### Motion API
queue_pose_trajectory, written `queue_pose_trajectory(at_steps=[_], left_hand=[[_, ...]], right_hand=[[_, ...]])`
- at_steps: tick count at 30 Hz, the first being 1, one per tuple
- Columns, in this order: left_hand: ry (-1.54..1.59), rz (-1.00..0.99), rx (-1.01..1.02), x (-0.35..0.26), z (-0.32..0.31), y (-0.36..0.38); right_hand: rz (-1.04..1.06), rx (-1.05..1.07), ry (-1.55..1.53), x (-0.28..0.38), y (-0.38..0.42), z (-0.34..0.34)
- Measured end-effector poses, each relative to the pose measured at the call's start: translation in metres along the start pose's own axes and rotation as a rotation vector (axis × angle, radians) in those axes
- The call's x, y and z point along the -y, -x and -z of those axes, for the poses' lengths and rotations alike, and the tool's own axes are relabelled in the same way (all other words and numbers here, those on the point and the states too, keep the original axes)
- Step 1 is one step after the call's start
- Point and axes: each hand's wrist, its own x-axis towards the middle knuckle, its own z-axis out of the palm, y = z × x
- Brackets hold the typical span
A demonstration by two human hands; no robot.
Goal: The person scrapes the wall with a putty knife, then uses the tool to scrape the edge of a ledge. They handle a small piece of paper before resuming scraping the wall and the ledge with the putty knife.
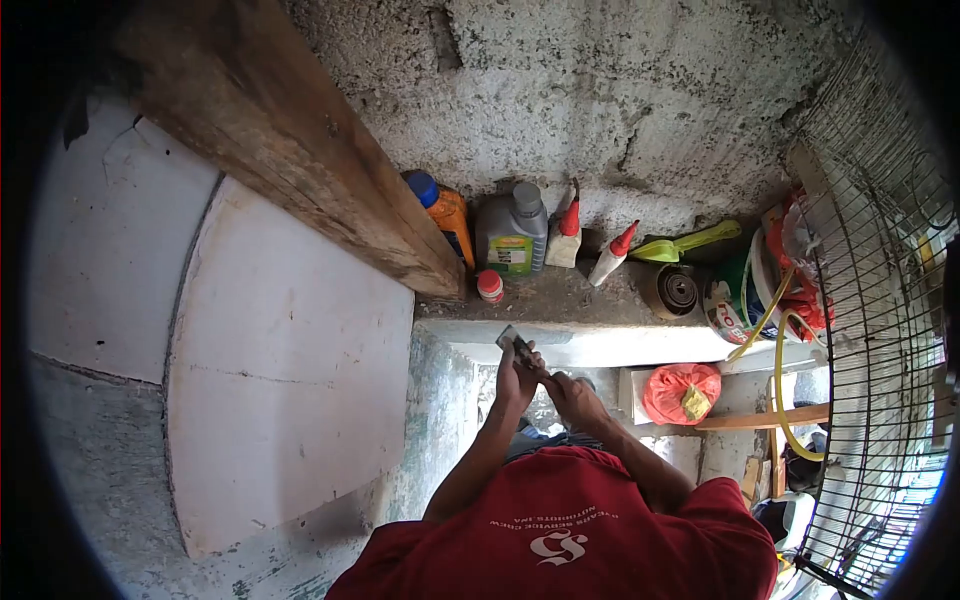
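Observation:
Both hands are together in front of the red shirt, just below the ledge. My left hand (515, 378) is closed round a small dark object with a flat greyish end (508, 337) that sticks up past the fingers; what it is exactly is too small to tell. Touching the lower right end of that object, my right hand (575, 397) has its fingers closed, and whatever they grip is too small to make out.
On the ledge (610, 300) stand an orange bottle (450, 222), a grey bottle (511, 235), red-capped bottles (565, 235), a rolled strip (678, 291) and a bucket (730, 305). A wooden beam (300, 140) slants at left, a wire cage (880, 350) stands right, and a red bag (680, 392) lies below.

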Motion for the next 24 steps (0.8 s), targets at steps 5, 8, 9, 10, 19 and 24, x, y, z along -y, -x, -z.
queue_pose_trajectory(at_steps=[5,8,9,10,19,24], left_hand=[[0.029,0.014,-0.044,0.008,-0.004,0.001],[0.056,-0.004,0.011,0.0,0.011,-0.002],[0.068,-0.011,0.025,-0.005,0.015,-0.001],[0.087,-0.049,-0.062,-0.01,0.018,-0.005],[0.155,-0.132,-0.096,-0.032,-0.006,-0.008],[0.16,-0.105,-0.089,-0.023,-0.004,-0.009]], right_hand=[[0.027,0.022,0.02,-0.01,0.007,0.001],[0.035,0.055,0.022,-0.003,0.0,-0.006],[0.032,0.068,0.022,0.003,-0.003,-0.01],[0.01,0.079,0.029,0.01,-0.009,-0.013],[-0.016,0.032,0.059,0.038,-0.027,-0.013],[-0.03,0.006,0.058,0.042,-0.02,-0.01]])
